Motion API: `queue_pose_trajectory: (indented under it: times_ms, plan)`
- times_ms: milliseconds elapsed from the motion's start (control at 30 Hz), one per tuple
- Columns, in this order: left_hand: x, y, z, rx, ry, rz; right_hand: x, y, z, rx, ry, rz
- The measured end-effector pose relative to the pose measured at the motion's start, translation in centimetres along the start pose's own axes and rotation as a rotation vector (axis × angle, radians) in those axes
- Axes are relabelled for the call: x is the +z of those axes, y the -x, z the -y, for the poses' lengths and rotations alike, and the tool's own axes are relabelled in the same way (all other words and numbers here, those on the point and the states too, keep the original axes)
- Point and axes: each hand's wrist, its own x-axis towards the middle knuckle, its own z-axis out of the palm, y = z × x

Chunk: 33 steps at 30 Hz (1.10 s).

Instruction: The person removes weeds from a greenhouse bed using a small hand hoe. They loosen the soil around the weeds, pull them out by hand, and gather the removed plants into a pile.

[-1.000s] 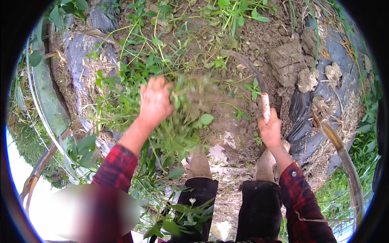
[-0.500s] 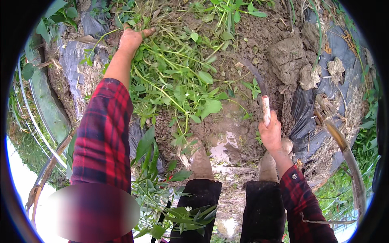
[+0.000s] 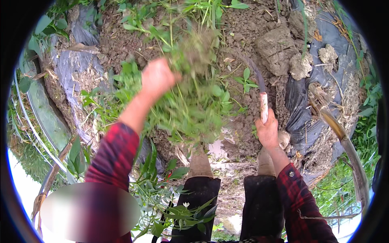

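My right hand is wrapped round the pale wooden handle of a sickle. Its dark curved blade points away from me, close over the mud beside a small green sprout. To the left, my left hand is smeared by motion, its fingers closed on a bundle of pulled green weeds. The weeds blur along with the hand, and their clump of roots and stems shows at the far end. Leaves hide part of the ground and of my left boot.
Black plastic film covers the soil on the right, with mud clods and a bent dry stalk. More film lies at left. Leafy plants rise by my left leg. Puddled water lies between my boots.
My left hand has swept toward me and to the right, dragging the weeds with it and baring brown soil behind. My right hand and the sickle have barely moved.
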Motion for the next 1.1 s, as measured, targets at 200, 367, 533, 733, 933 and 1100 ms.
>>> queue_pose_trajectory:
  times_ms: [200,367,533,733,933,1100]
  plan:
    - [5.4,11.5,-2.9,0.527,-0.068,0.222,-1.8,1.0,-1.9,0.079,-0.05,-0.039]
    - [11.4,19.9,-4.0,0.815,0.003,0.392,-3.0,1.1,-2.4,0.043,0.025,-0.039]
    - [10.3,13.5,-6.9,0.815,-0.054,0.353,-3.2,1.2,-3.3,-0.008,0.091,-0.051]
    - [9.2,4.3,-8.2,0.26,-0.003,0.147,-3.6,0.3,-2.3,0.016,0.016,-0.069]
    - [11.8,9.3,-8.6,0.212,-0.134,0.292,-3.9,0.0,-2.3,0.026,-0.009,-0.059]
    - [13.5,13.2,-8.3,0.162,0.009,0.484,-3.3,0.4,-3.3,-0.002,0.0,-0.069]
